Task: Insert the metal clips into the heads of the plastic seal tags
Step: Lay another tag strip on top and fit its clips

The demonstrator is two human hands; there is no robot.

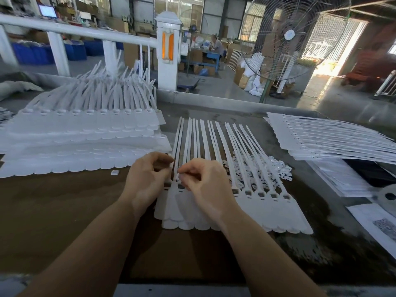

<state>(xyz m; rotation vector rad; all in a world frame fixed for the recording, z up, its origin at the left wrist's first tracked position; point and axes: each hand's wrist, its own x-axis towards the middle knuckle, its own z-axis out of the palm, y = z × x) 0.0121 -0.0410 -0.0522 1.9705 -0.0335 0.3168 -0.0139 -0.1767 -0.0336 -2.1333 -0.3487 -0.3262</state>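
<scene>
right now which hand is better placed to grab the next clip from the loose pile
Right. The right hand is nearer the loose pile of clips, which lies to its right behind the tag sheet. The left hand sits on the far side and would have to cross over.

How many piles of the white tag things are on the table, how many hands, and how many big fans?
Piles of white seal tags: 3, left stack, middle sheet, right stack
Hands: 2, left hand, right hand
Big fans: 1, fan
Total: 6
</scene>
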